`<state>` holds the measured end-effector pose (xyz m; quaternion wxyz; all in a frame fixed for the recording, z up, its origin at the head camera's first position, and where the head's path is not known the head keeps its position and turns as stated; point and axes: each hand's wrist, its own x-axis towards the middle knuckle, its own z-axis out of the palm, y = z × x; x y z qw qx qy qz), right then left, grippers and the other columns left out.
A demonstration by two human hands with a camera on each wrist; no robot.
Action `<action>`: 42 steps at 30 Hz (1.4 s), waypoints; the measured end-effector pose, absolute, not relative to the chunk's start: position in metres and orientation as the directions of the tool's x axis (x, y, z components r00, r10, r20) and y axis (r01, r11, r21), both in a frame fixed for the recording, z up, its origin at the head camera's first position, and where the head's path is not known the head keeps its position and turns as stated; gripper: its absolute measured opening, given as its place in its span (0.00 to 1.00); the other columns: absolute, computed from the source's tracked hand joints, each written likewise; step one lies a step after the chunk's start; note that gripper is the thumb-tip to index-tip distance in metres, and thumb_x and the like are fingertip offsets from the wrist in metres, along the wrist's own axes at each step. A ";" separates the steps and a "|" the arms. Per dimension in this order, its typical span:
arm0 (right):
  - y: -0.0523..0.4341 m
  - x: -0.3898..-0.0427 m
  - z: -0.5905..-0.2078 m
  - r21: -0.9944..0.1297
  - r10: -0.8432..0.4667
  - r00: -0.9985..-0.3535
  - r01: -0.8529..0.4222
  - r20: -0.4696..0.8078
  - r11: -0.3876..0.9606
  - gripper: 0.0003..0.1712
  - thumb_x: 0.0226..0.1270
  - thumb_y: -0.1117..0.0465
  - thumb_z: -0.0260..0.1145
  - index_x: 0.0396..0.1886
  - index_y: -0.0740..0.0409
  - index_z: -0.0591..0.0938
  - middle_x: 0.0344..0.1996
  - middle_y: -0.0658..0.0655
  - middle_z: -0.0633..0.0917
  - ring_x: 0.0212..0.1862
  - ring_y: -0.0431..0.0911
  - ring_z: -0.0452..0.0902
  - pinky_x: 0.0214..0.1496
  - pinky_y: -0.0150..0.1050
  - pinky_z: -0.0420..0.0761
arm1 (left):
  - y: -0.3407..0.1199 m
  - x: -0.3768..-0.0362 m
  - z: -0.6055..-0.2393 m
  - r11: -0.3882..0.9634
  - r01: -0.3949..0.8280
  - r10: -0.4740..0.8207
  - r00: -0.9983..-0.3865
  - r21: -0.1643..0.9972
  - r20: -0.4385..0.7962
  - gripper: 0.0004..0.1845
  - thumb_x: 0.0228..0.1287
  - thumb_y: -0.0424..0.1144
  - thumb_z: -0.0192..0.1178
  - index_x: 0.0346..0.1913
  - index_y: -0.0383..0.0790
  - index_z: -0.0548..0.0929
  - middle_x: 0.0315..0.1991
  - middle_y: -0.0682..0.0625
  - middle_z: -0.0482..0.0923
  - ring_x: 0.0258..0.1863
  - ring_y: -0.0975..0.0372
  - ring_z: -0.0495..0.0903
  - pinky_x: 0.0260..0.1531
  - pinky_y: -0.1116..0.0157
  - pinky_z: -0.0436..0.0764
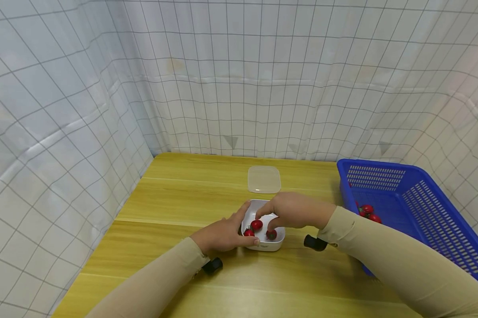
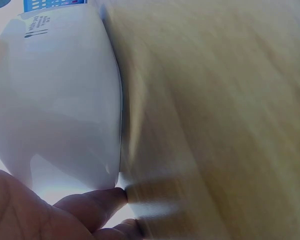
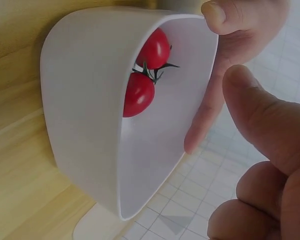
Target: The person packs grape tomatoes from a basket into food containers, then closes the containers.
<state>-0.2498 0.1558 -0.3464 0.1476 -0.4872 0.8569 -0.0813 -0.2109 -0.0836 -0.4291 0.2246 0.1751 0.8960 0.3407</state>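
A small white food container (image 1: 264, 248) stands on the wooden table with several red cherry tomatoes (image 1: 256, 225) inside. Green stems show on two of the tomatoes (image 3: 140, 95) in the right wrist view. My left hand (image 1: 227, 232) holds the container at its left side, thumb along the front rim and fingers round the far left wall. Over the right part of the container is my right hand (image 1: 298, 210), fingers bent downward and thumb near the right-hand tomato (image 1: 271, 234). Nothing shows between the right thumb and fingers in the right wrist view.
Behind the container lies a flat translucent lid (image 1: 264, 179). A blue plastic basket (image 1: 375, 162) stands to the right, with more tomatoes (image 1: 367, 212) in it, partly hidden by the right sleeve. White grid-patterned curtains (image 1: 242, 88) rise along the table's back and sides.
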 end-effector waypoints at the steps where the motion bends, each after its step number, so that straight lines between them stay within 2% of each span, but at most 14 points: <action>1: 0.157 -0.250 -0.346 -0.284 -0.858 -0.485 -0.810 -0.170 0.514 0.20 0.69 0.58 0.76 0.59 0.51 0.88 0.47 0.47 0.92 0.38 0.35 0.83 0.48 0.35 0.84 | -0.083 -0.211 -0.429 0.706 0.160 0.466 -0.838 0.690 -0.284 0.61 0.63 0.69 0.66 0.87 0.61 0.36 0.83 0.48 0.57 0.72 0.45 0.71 0.72 0.40 0.68; 7: 0.171 -0.254 -0.337 -0.314 -0.818 -0.558 -0.759 -0.138 0.571 0.22 0.70 0.57 0.75 0.62 0.52 0.87 0.55 0.54 0.91 0.52 0.46 0.89 0.54 0.43 0.87 | -0.081 -0.211 -0.430 0.702 0.159 0.468 -0.838 0.694 -0.280 0.61 0.63 0.68 0.66 0.87 0.59 0.37 0.81 0.48 0.62 0.72 0.47 0.71 0.76 0.40 0.62; 13: 0.212 -0.271 -0.314 -0.308 -0.680 -0.726 -0.626 -0.104 0.716 0.24 0.76 0.53 0.69 0.68 0.51 0.83 0.61 0.57 0.88 0.59 0.53 0.86 0.62 0.56 0.84 | -0.078 -0.210 -0.430 0.706 0.161 0.462 -0.843 0.690 -0.276 0.61 0.63 0.67 0.67 0.87 0.57 0.38 0.83 0.47 0.58 0.78 0.44 0.66 0.81 0.40 0.53; 16: 0.243 -0.283 -0.303 -0.291 -0.563 -0.822 -0.521 -0.083 0.803 0.25 0.78 0.51 0.67 0.71 0.50 0.81 0.38 0.55 0.90 0.39 0.49 0.85 0.50 0.52 0.84 | -0.078 -0.210 -0.428 0.712 0.161 0.456 -0.846 0.684 -0.276 0.62 0.62 0.68 0.67 0.87 0.57 0.38 0.85 0.48 0.55 0.80 0.44 0.62 0.82 0.41 0.51; 19: 0.275 -0.292 -0.297 -0.296 -0.453 -0.889 -0.414 -0.073 0.861 0.26 0.78 0.50 0.67 0.72 0.48 0.80 0.18 0.50 0.75 0.23 0.44 0.71 0.32 0.45 0.76 | -0.078 -0.210 -0.428 0.714 0.160 0.453 -0.848 0.682 -0.276 0.63 0.61 0.68 0.67 0.87 0.57 0.38 0.85 0.48 0.54 0.81 0.44 0.61 0.82 0.42 0.52; 21: 0.297 -0.298 -0.297 -0.313 -0.401 -0.912 -0.358 -0.084 0.880 0.27 0.78 0.50 0.67 0.73 0.49 0.79 0.18 0.49 0.68 0.20 0.44 0.64 0.27 0.42 0.68 | -0.078 -0.210 -0.427 0.715 0.160 0.452 -0.848 0.681 -0.275 0.62 0.62 0.68 0.67 0.87 0.57 0.39 0.85 0.48 0.55 0.80 0.44 0.62 0.82 0.42 0.52; 28: 0.359 -0.309 -0.317 -0.283 -0.369 -0.925 -0.333 -0.085 0.900 0.25 0.78 0.56 0.66 0.70 0.58 0.80 0.12 0.47 0.67 0.17 0.39 0.57 0.25 0.39 0.66 | -0.080 -0.209 -0.427 0.709 0.158 0.453 -0.850 0.688 -0.271 0.62 0.63 0.66 0.68 0.87 0.55 0.39 0.83 0.46 0.58 0.78 0.42 0.64 0.80 0.39 0.55; 30: 0.372 -0.309 -0.325 -0.284 -0.363 -0.926 -0.323 -0.102 0.903 0.25 0.78 0.55 0.66 0.70 0.60 0.81 0.15 0.51 0.78 0.17 0.39 0.57 0.25 0.39 0.65 | -0.080 -0.209 -0.427 0.708 0.159 0.453 -0.850 0.689 -0.270 0.61 0.63 0.66 0.68 0.87 0.55 0.39 0.83 0.46 0.58 0.78 0.42 0.65 0.80 0.39 0.55; 32: 0.383 -0.308 -0.332 -0.276 -0.357 -0.926 -0.315 -0.120 0.908 0.26 0.78 0.54 0.67 0.69 0.61 0.81 0.26 0.57 0.88 0.18 0.41 0.62 0.28 0.40 0.67 | -0.080 -0.209 -0.427 0.709 0.163 0.455 -0.849 0.686 -0.268 0.61 0.63 0.66 0.67 0.87 0.55 0.39 0.83 0.46 0.58 0.78 0.43 0.65 0.80 0.39 0.55; 33: 0.388 -0.307 -0.336 -0.268 -0.356 -0.926 -0.313 -0.126 0.911 0.26 0.77 0.53 0.67 0.69 0.60 0.82 0.33 0.60 0.91 0.20 0.43 0.69 0.30 0.42 0.72 | -0.080 -0.209 -0.428 0.709 0.164 0.456 -0.848 0.686 -0.269 0.61 0.63 0.66 0.67 0.87 0.55 0.39 0.84 0.46 0.57 0.78 0.43 0.65 0.80 0.39 0.55; 35: 0.398 -0.305 -0.342 -0.252 -0.360 -0.923 -0.319 -0.135 0.913 0.26 0.76 0.53 0.68 0.67 0.60 0.83 0.49 0.66 0.91 0.31 0.53 0.83 0.39 0.50 0.80 | -0.080 -0.210 -0.428 0.709 0.165 0.457 -0.848 0.685 -0.268 0.61 0.63 0.66 0.67 0.87 0.55 0.39 0.84 0.47 0.57 0.78 0.44 0.65 0.80 0.39 0.55; 36: 0.402 -0.303 -0.346 -0.239 -0.364 -0.921 -0.325 -0.140 0.915 0.26 0.75 0.53 0.69 0.67 0.60 0.83 0.50 0.67 0.90 0.40 0.59 0.86 0.45 0.55 0.82 | -0.079 -0.210 -0.428 0.708 0.167 0.458 -0.849 0.686 -0.265 0.61 0.63 0.66 0.67 0.87 0.55 0.40 0.84 0.46 0.56 0.78 0.44 0.66 0.80 0.39 0.56; 39: 0.412 -0.298 -0.355 -0.227 -0.380 -0.912 -0.341 -0.156 0.912 0.24 0.72 0.55 0.72 0.63 0.61 0.85 0.58 0.72 0.86 0.61 0.70 0.80 0.59 0.67 0.79 | -0.079 -0.210 -0.428 0.711 0.171 0.458 -0.849 0.682 -0.264 0.61 0.63 0.67 0.67 0.87 0.55 0.39 0.84 0.47 0.57 0.77 0.44 0.66 0.80 0.40 0.55; 42: 0.421 -0.293 -0.364 -0.236 -0.394 -0.900 -0.348 -0.186 0.907 0.23 0.69 0.55 0.74 0.60 0.61 0.88 0.58 0.73 0.85 0.63 0.73 0.78 0.60 0.69 0.78 | -0.080 -0.210 -0.428 0.714 0.176 0.458 -0.849 0.678 -0.262 0.61 0.63 0.67 0.67 0.87 0.56 0.40 0.83 0.47 0.58 0.77 0.45 0.67 0.80 0.40 0.57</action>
